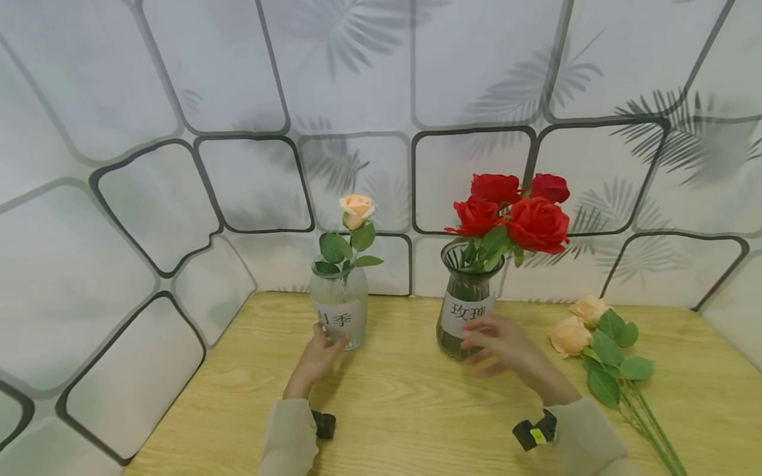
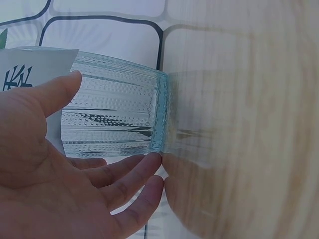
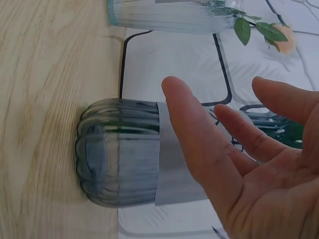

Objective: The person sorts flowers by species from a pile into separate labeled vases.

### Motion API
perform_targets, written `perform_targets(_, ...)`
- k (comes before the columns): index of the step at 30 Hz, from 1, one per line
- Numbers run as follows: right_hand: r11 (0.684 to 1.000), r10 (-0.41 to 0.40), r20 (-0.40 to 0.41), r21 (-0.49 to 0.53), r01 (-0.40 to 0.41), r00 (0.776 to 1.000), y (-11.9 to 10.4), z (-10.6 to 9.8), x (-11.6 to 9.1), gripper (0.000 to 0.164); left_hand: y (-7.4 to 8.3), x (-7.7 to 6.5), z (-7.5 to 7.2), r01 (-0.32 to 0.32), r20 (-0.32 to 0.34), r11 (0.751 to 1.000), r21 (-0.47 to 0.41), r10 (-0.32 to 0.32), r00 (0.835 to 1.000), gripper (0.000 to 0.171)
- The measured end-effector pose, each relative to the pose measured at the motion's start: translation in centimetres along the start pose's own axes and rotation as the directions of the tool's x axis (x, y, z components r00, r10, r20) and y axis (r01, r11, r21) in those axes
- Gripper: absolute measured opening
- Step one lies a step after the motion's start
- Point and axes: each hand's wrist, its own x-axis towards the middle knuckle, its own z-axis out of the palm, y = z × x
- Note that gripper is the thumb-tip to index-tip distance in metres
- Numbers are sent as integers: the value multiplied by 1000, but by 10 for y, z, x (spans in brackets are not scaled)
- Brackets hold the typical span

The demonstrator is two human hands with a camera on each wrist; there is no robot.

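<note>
A clear ribbed glass vase (image 1: 357, 291) with a white label stands at the left and holds one peach rose (image 1: 357, 210). My left hand (image 1: 319, 357) is at its lower left side, thumb in front of the label and fingers loosely bent beside the base. To the right, a dark ribbed glass vase (image 1: 449, 340), also labelled, holds several red roses (image 1: 538, 223). My right hand (image 1: 506, 347) is just in front of this vase's lower right side, fingers spread and holding nothing. In the right wrist view, the thumb and fingers overlap the vase's label (image 3: 174, 164).
Peach roses (image 1: 570, 336) with green leaves and long stems lie on the wooden table (image 1: 399, 410) at the right. A patterned wall covering (image 1: 357, 79) rises behind both vases and along the left side.
</note>
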Motion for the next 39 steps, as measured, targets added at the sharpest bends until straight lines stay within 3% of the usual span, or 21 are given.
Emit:
perform_targets(9, 1000, 2, -32, -25, -3, 999, 7, -20, -12, 46, 1, 0, 1, -6, 1, 1000, 16, 6, 1000, 80)
perform_targets(18, 994, 95, -79, -43, -98, 992, 17, -41, -21, 44, 1, 0, 1, -9, 5, 1000, 0, 9, 1000, 80)
perform_targets(30, 985, 149, -106, -78, -157, 983, 26, -72, -37, 50, -1, 2, 1, -1, -4, 1000, -2, 1, 1000, 77)
perform_targets(39, 987, 155, -122, -17, -158, 980, 38, -96, -50, 50, -2, 1, 1, -15, -2, 1000, -12, 15, 1000, 77)
